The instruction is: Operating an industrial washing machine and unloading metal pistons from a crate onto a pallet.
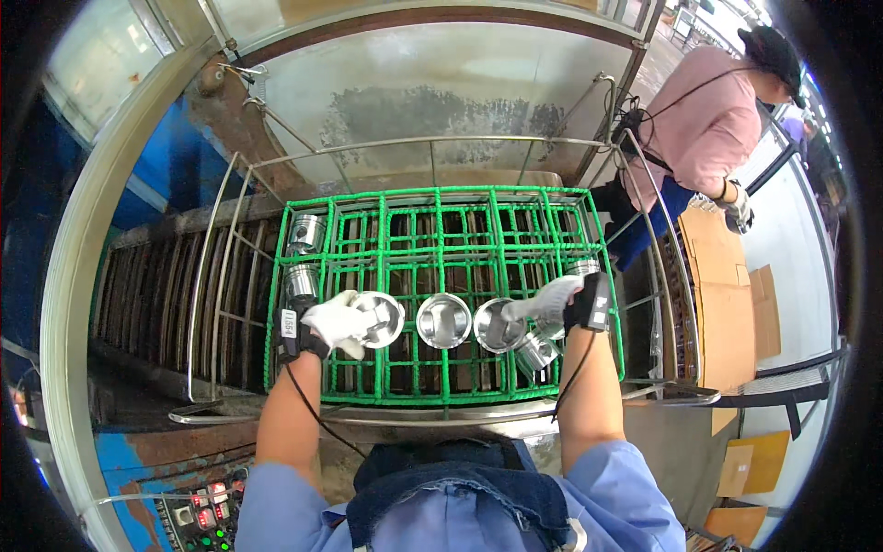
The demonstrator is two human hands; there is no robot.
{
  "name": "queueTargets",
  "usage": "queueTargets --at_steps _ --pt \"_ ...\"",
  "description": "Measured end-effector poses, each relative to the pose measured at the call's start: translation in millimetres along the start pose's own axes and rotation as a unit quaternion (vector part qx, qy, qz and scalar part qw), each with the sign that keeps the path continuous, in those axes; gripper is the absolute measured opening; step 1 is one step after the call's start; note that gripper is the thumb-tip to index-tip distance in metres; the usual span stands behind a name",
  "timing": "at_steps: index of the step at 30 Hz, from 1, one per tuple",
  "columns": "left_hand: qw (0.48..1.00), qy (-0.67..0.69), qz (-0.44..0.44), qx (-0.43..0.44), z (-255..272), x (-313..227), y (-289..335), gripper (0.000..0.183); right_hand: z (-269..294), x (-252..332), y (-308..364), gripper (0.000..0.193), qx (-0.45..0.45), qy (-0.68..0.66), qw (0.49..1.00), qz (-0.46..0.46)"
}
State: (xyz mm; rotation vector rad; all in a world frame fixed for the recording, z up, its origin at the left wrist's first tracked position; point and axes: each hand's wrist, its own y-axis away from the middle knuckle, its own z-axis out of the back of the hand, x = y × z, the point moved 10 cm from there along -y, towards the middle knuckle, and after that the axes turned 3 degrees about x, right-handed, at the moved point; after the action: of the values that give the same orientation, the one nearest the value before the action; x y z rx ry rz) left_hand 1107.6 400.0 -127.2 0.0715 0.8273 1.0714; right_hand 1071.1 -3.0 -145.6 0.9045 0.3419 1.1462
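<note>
White cloth gloves cover both hands. The left hand (338, 324) has its fingers curled over the near rim of a shiny metal cup (377, 318), gripping it from the left side — the cup sits over the front-left part of the green rack (441, 196). The right hand (544, 301) has its fingers stretched out toward the left and pressed on the rim of another metal cup (498, 325); whether the thumb closes underneath I cannot tell. Each wrist carries a small black band with a thin cable running down the forearm.

Between the two held cups stands a third cup (443, 320), untouched, its hollow round top facing up. All three are bright silver, round, with a dished top that catches the light.

Green plastic-coated wire makes up the rack, a grid of square cells. Two more silver pieces (304, 234) stand in cells on its left edge, and others (538, 350) lie under the right hand. The rack rests in a steel-rod frame (432, 141) before a grey metal tank wall.

At upper right, well apart, another person in a pink shirt (708, 129) bends over stacked cardboard (722, 276).
</note>
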Motion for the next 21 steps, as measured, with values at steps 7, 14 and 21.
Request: queueTargets --at_steps 7,14,21 --pt "0.959 0.009 0.238 -0.152 14.7 17.1 14.1 0.046 4.2 38.3 37.0 0.044 -0.094 0.105 0.990 0.003" --pt "0.976 -0.122 0.165 -0.068 11.4 -118.7 22.5 0.095 19.2 65.8 99.2 0.036 -0.179 0.118 0.977 -0.003" --pt "0.983 -0.160 0.056 -0.069 -24.3 -140.4 -18.4 0.069 7.7 37.8 95.3 0.029 -0.234 0.088 0.968 -0.025"
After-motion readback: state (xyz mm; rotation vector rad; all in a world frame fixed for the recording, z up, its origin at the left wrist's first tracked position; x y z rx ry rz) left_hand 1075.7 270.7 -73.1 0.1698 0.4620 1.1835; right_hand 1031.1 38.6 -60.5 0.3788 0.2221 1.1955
